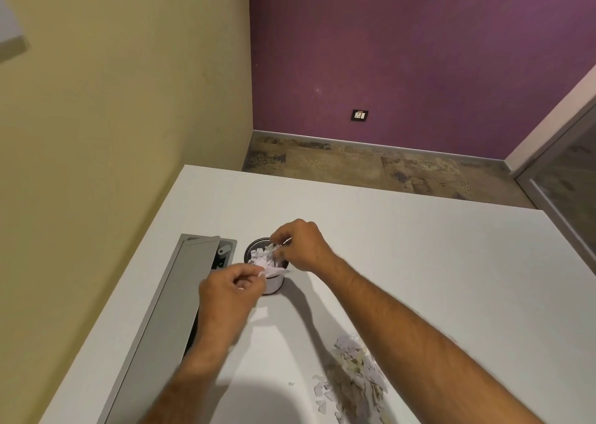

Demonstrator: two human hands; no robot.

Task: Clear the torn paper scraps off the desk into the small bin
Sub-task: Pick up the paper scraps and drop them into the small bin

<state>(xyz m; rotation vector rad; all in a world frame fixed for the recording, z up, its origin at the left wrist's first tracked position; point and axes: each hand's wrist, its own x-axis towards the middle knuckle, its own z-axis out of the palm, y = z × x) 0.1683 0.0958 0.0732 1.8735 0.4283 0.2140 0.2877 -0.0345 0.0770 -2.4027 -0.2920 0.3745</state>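
Note:
A small dark mesh bin (254,249) stands on the white desk (435,262), filled to the rim with white paper scraps (263,257). My right hand (300,246) hovers over the bin's right rim, fingers pinched on a few scraps. My left hand (230,291) is just in front of the bin, fingers curled around a white scrap that sticks out toward the bin. A pile of torn scraps (354,372) lies on the desk near the front, under my right forearm. One larger white piece (258,314) lies below my left hand.
A grey cable flap (174,304) is set in the desk to the left of the bin, its lid raised. The desk's left edge meets a yellow wall. Beyond the far edge are patterned carpet and a purple wall with a socket (359,115).

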